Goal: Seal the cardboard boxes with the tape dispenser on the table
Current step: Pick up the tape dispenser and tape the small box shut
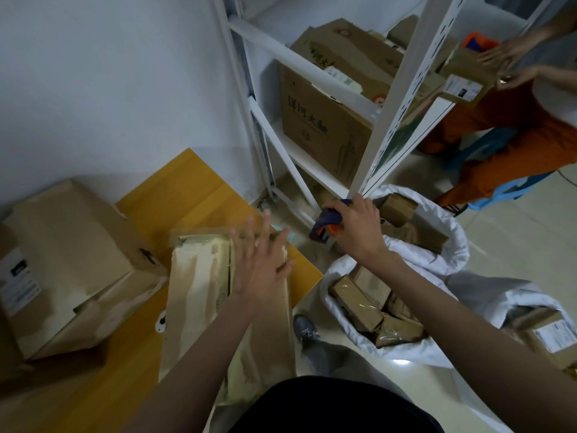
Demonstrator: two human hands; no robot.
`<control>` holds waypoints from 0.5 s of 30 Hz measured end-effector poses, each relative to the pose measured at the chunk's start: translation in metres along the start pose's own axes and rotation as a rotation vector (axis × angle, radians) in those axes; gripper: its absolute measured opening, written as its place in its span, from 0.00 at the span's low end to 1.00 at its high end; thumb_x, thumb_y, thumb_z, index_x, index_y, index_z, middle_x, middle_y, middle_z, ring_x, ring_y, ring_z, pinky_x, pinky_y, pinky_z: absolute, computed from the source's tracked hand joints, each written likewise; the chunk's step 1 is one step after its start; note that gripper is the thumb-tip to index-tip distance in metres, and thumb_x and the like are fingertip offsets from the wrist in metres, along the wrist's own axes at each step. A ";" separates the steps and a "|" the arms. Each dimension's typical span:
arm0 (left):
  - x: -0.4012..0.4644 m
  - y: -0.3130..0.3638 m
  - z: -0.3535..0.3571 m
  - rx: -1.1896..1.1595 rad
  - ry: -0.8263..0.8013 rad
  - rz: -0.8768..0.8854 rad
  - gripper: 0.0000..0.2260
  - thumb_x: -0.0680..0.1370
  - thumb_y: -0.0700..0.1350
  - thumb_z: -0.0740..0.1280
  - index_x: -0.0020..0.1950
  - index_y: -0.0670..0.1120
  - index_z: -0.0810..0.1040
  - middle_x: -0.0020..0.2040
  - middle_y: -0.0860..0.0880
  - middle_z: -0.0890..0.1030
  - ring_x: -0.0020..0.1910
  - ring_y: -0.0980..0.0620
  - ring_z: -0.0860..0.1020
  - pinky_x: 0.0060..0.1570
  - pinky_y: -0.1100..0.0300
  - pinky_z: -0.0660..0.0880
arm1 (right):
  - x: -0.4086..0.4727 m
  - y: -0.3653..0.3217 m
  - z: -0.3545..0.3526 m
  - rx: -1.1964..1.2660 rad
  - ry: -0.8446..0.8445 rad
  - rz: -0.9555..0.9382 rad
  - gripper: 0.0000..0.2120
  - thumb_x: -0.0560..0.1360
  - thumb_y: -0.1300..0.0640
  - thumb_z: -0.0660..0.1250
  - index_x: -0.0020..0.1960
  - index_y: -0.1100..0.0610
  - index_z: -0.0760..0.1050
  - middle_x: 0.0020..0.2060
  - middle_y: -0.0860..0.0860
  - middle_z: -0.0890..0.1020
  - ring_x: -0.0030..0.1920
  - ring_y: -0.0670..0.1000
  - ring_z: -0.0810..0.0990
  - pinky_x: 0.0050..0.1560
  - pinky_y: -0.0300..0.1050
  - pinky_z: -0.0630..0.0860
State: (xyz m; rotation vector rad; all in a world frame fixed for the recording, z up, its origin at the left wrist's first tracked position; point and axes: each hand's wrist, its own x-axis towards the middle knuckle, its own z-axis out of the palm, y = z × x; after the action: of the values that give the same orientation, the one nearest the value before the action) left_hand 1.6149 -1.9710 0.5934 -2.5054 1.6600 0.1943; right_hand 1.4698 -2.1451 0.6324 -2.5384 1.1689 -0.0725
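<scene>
A long flat cardboard box lies on the yellow table, its far end covered in shiny clear tape. My left hand lies flat on the box's far right part, fingers straight and spread. My right hand grips a purple and orange tape dispenser, held off the table's right edge, just beyond the box's far corner. A larger cardboard box with a white label sits on the table's left side.
White sacks full of small taped cardboard boxes stand on the floor at my right. A white metal shelf holding big cartons rises behind them. Another person in orange trousers sits at the far right handling a small box.
</scene>
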 end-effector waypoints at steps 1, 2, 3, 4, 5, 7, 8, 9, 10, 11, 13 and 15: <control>0.003 0.001 -0.002 0.029 0.000 0.062 0.28 0.81 0.64 0.51 0.78 0.54 0.62 0.82 0.42 0.39 0.79 0.33 0.40 0.73 0.28 0.46 | -0.002 0.002 0.002 0.030 0.006 0.037 0.26 0.74 0.56 0.73 0.70 0.48 0.72 0.60 0.57 0.72 0.62 0.60 0.69 0.63 0.54 0.66; 0.006 0.002 -0.006 0.053 -0.010 0.101 0.25 0.81 0.63 0.53 0.75 0.53 0.67 0.82 0.44 0.39 0.79 0.34 0.39 0.73 0.28 0.46 | -0.004 0.003 0.005 0.062 0.013 0.069 0.25 0.74 0.57 0.72 0.70 0.48 0.72 0.61 0.57 0.72 0.62 0.60 0.69 0.63 0.54 0.66; 0.010 0.003 -0.009 0.075 -0.034 0.119 0.23 0.82 0.62 0.53 0.72 0.52 0.70 0.82 0.44 0.39 0.79 0.34 0.37 0.74 0.29 0.44 | -0.005 0.004 0.007 0.095 0.016 0.098 0.25 0.74 0.57 0.72 0.70 0.47 0.72 0.60 0.58 0.72 0.62 0.61 0.69 0.63 0.55 0.66; 0.013 0.004 -0.012 0.096 -0.062 0.126 0.23 0.82 0.62 0.53 0.71 0.51 0.70 0.82 0.45 0.39 0.79 0.35 0.36 0.74 0.30 0.42 | -0.007 0.003 0.008 0.126 0.019 0.122 0.25 0.74 0.56 0.71 0.70 0.47 0.72 0.60 0.58 0.72 0.62 0.61 0.69 0.62 0.55 0.66; 0.016 0.006 -0.015 0.113 -0.092 0.128 0.24 0.82 0.63 0.53 0.71 0.51 0.70 0.82 0.45 0.39 0.79 0.36 0.35 0.74 0.31 0.40 | -0.009 0.002 0.010 0.151 0.022 0.141 0.25 0.75 0.56 0.71 0.71 0.47 0.72 0.60 0.58 0.72 0.63 0.61 0.69 0.62 0.55 0.66; 0.021 0.012 -0.022 0.129 -0.149 0.127 0.26 0.82 0.64 0.52 0.72 0.50 0.71 0.82 0.45 0.39 0.80 0.38 0.36 0.75 0.33 0.36 | -0.012 -0.002 0.011 0.194 0.031 0.166 0.25 0.75 0.55 0.71 0.71 0.47 0.71 0.60 0.59 0.72 0.64 0.62 0.68 0.62 0.56 0.67; 0.025 0.015 -0.024 0.119 -0.181 0.117 0.27 0.82 0.64 0.52 0.72 0.49 0.72 0.82 0.45 0.40 0.80 0.39 0.36 0.75 0.34 0.36 | -0.014 -0.004 0.012 0.218 0.038 0.180 0.25 0.75 0.55 0.71 0.71 0.47 0.71 0.60 0.59 0.72 0.64 0.62 0.68 0.62 0.56 0.67; 0.028 0.018 -0.026 0.089 -0.213 0.107 0.26 0.82 0.63 0.52 0.71 0.49 0.73 0.82 0.46 0.40 0.80 0.40 0.36 0.75 0.34 0.36 | -0.015 -0.007 0.012 0.248 0.049 0.194 0.25 0.75 0.55 0.71 0.71 0.48 0.71 0.60 0.59 0.72 0.64 0.62 0.68 0.62 0.56 0.67; 0.031 0.019 -0.026 0.046 -0.234 0.104 0.25 0.83 0.62 0.52 0.71 0.49 0.73 0.83 0.46 0.41 0.80 0.41 0.36 0.75 0.35 0.36 | -0.015 -0.009 0.011 0.285 0.062 0.209 0.25 0.75 0.55 0.71 0.72 0.48 0.71 0.60 0.59 0.72 0.63 0.62 0.68 0.62 0.56 0.67; 0.033 0.017 -0.025 -0.007 -0.235 0.115 0.23 0.84 0.59 0.52 0.72 0.50 0.72 0.83 0.47 0.42 0.80 0.43 0.37 0.76 0.36 0.37 | -0.015 -0.011 0.009 0.328 0.074 0.225 0.26 0.75 0.55 0.70 0.72 0.48 0.71 0.60 0.59 0.72 0.63 0.61 0.68 0.63 0.56 0.67; 0.032 0.007 -0.019 -0.120 -0.147 0.162 0.20 0.85 0.54 0.52 0.73 0.51 0.71 0.83 0.48 0.48 0.81 0.45 0.42 0.78 0.38 0.40 | -0.015 -0.015 0.006 0.429 0.081 0.258 0.26 0.75 0.54 0.70 0.72 0.48 0.70 0.60 0.58 0.71 0.63 0.60 0.68 0.65 0.55 0.67; 0.026 -0.010 -0.015 -0.171 -0.001 0.190 0.20 0.84 0.52 0.52 0.72 0.51 0.73 0.80 0.49 0.61 0.81 0.46 0.52 0.78 0.40 0.46 | -0.016 -0.022 0.002 0.531 0.072 0.290 0.27 0.75 0.53 0.70 0.73 0.48 0.68 0.60 0.56 0.69 0.62 0.55 0.66 0.66 0.53 0.68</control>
State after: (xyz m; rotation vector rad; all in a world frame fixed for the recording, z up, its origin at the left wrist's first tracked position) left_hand 1.6348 -1.9938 0.6039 -2.4599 1.9585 0.3711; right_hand 1.4756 -2.1197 0.6388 -1.9051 1.3231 -0.3545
